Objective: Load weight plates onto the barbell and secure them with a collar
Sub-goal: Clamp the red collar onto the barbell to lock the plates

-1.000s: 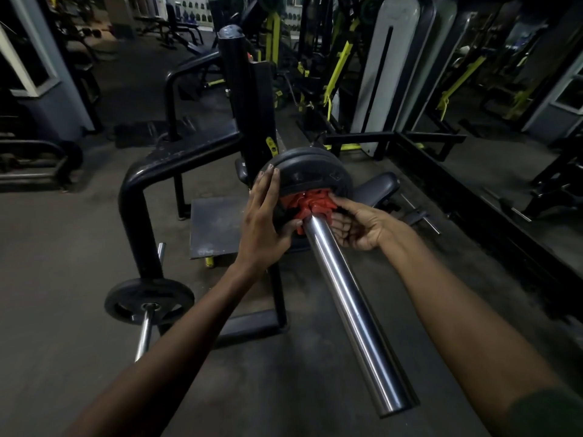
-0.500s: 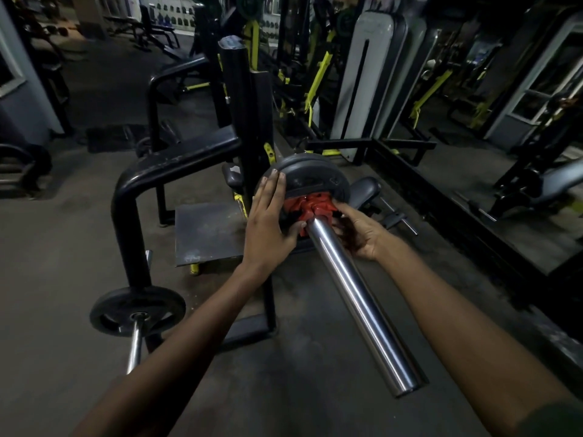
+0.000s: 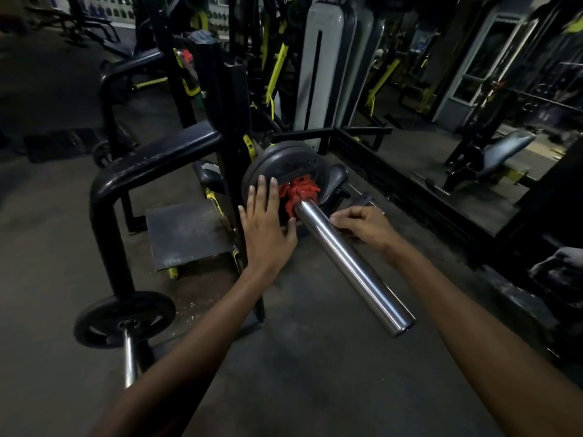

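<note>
A chrome barbell sleeve (image 3: 350, 266) points toward me from a black rack. Black weight plates (image 3: 284, 165) sit on it, and a red collar (image 3: 298, 192) sits on the sleeve against them. My left hand (image 3: 265, 228) lies flat with straight fingers on the plate's face, thumb near the collar. My right hand (image 3: 362, 225) is just right of the sleeve, drawn back from the collar, fingers loosely curled and holding nothing.
The black rack frame (image 3: 151, 162) stands to the left, with a flat platform (image 3: 186, 234) below it. A second bar carrying a small black plate (image 3: 124, 318) lies at the lower left. Benches and machines crowd the back and right.
My right hand has let go of the red collar and pulled back beside the sleeve. The left hand stays flat on the plate. The view has shifted a little.
</note>
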